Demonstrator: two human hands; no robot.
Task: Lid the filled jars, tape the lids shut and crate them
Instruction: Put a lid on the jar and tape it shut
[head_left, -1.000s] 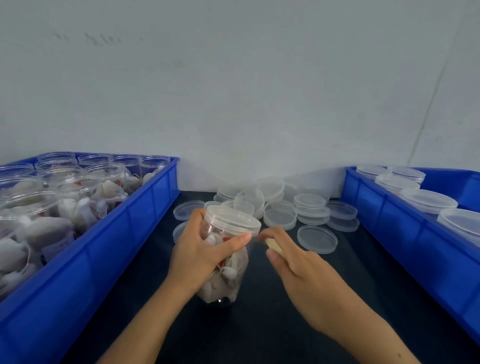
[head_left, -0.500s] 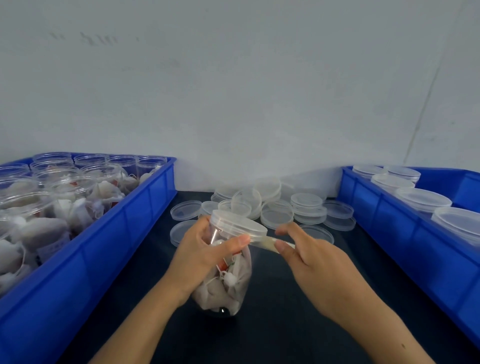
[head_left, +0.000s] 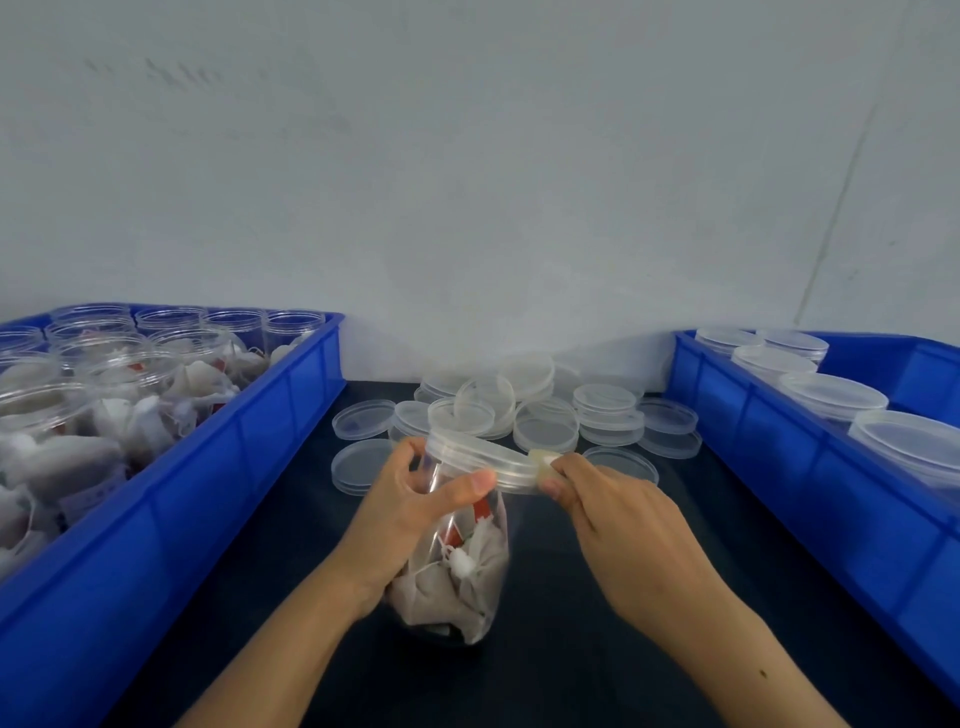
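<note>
A clear plastic jar (head_left: 467, 582) filled with white sachets stands tilted on the dark table, a clear lid (head_left: 480, 460) on its mouth. My left hand (head_left: 410, 519) grips the jar just below the lid, thumb across the front. My right hand (head_left: 618, 525) pinches a strip of pale tape (head_left: 543, 465) against the lid's right edge. Loose clear lids (head_left: 545, 415) lie in a heap behind the jar.
A blue crate (head_left: 218, 478) on the left holds several open filled jars. A blue crate (head_left: 789, 457) on the right holds several lidded jars. A pale wall rises behind the table.
The jar has been lifted and turned a little in my left hand. My right hand has drawn the tape up against the lid's right edge.
</note>
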